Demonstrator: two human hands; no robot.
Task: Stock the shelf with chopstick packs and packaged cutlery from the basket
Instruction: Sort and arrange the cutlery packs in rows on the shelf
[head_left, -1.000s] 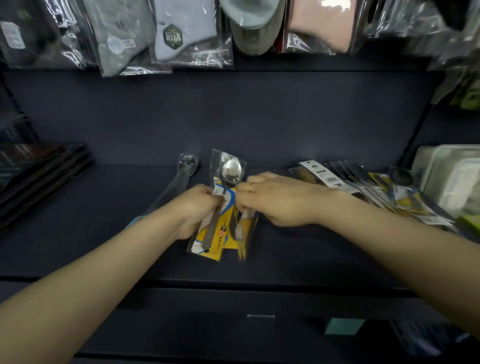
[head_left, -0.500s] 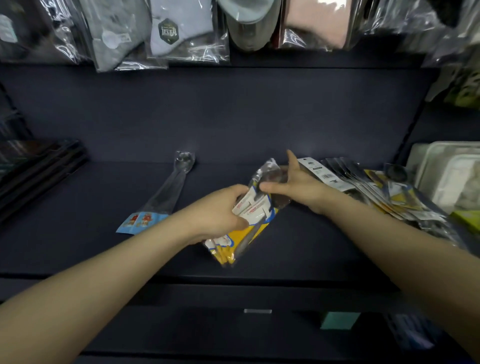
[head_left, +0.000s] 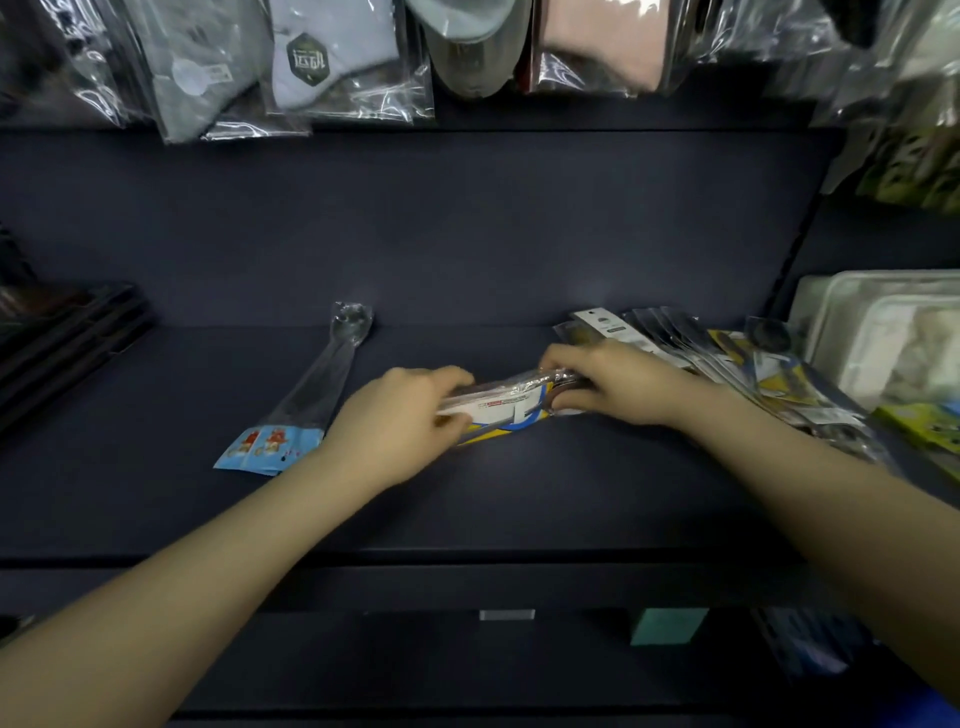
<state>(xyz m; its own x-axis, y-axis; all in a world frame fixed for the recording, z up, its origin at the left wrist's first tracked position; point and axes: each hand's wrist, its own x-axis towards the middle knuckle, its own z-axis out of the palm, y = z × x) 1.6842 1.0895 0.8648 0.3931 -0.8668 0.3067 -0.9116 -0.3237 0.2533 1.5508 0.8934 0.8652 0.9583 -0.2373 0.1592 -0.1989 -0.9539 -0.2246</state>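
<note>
Flat dark boxes (head_left: 62, 332) far left on the smooth dark shelf (head_left: 519, 499), long clear spoon bag (head_left: 311, 395) lying flat, left hand (head_left: 400, 421) and right hand (head_left: 613, 384) each gripping one end of shiny crinkly cutlery packs (head_left: 509, 408) mid-shelf, fanned packs (head_left: 727, 364) right.

A shop, dark display shelf (head_left: 467, 493), bagged socks (head_left: 332, 62) hanging above

Cutlery pack (head_left: 511, 402) glossy clear plastic; shelf (head_left: 519, 493) matt dark
</note>
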